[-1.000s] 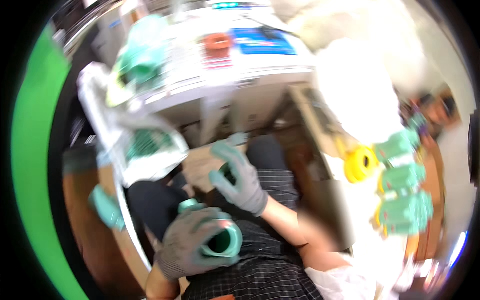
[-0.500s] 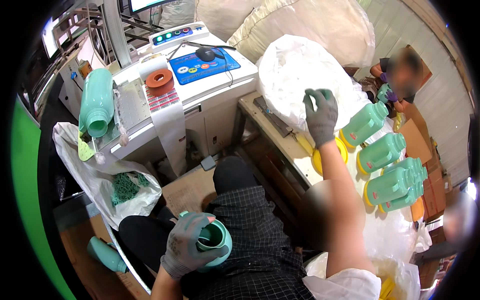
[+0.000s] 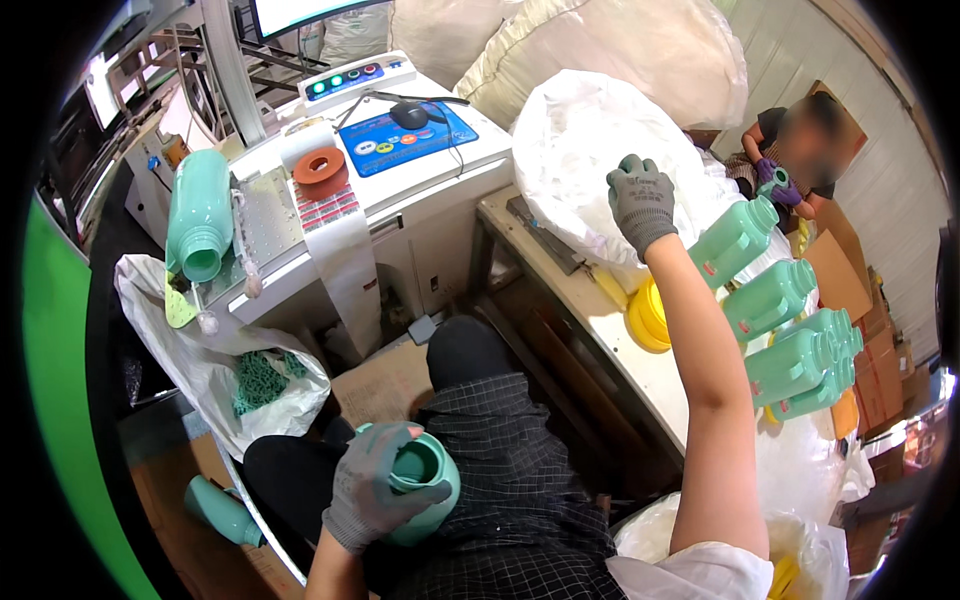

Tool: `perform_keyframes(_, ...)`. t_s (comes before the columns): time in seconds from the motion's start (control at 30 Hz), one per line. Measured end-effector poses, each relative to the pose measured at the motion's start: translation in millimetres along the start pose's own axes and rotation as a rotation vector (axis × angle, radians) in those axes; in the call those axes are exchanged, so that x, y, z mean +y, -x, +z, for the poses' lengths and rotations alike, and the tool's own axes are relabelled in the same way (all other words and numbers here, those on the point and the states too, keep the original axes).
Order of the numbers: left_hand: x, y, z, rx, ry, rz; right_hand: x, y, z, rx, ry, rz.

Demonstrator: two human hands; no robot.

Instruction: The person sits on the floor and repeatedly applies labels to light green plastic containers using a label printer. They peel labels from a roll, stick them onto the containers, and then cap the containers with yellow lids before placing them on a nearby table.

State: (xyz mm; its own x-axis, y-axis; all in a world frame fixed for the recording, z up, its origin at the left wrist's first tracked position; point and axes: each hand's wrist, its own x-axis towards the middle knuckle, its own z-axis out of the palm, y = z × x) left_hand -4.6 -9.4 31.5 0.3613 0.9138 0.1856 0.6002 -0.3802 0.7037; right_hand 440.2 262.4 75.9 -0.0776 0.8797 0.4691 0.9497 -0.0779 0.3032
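Note:
My left hand [image 3: 375,490], in a grey glove, grips a mint-green plastic jug [image 3: 440,515] on my lap. The jug's wide round mouth faces up and nothing covers it. Gloved in grey too, my right hand [image 3: 641,203] is held over the mouth of a big white plastic bag [image 3: 560,130]. Its fingers are bent and slightly apart, the tips partly hidden, and I see nothing held in them. Whitish pieces, too indistinct to name, lie in the bag. Below my right forearm, yellow round caps or rings [image 3: 650,315] sit on the table.
Several mint-green jugs [image 3: 765,300] stand on the right table. Another jug [image 3: 203,215] lies on the white machine [image 3: 430,210] at left, beside an orange tape roll [image 3: 321,172]. A green jug [image 3: 220,510] lies lower left, near a white sack [image 3: 200,370]. A co-worker [image 3: 790,160] sits far right.
My right hand has turned its back toward me and its fingers point into the bag. The view has shifted slightly. My left hand keeps hold of the jug.

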Motion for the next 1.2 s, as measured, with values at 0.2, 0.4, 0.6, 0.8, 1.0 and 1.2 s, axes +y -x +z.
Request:
perform_keyframes(0.2,-8,3,-2,0.025,-0.030,0.020,4,-17,-4,0.221,-0.300,0.052)
perform_keyframes(0.4,0,-6,3,-0.002,-0.060,0.056,8,-88,28,0.133,0.171,-0.241)
perform_keyframes(0.6,-12,-6,-6,0.082,-0.078,0.036,12,-45,-27,0.132,-0.290,-0.055)
perform_keyframes(0.8,-13,-1,14,0.113,-0.107,-0.079,-145,88,-87,-0.573,-1.522,0.066)
perform_keyframes(1.0,-2,-11,2,0.162,-0.197,0.179,-207,184,-122,-0.226,-1.233,-0.710)
perform_keyframes(1.2,-11,2,-12,0.090,-0.181,0.096,-216,195,-127,-0.116,-1.393,-0.823)
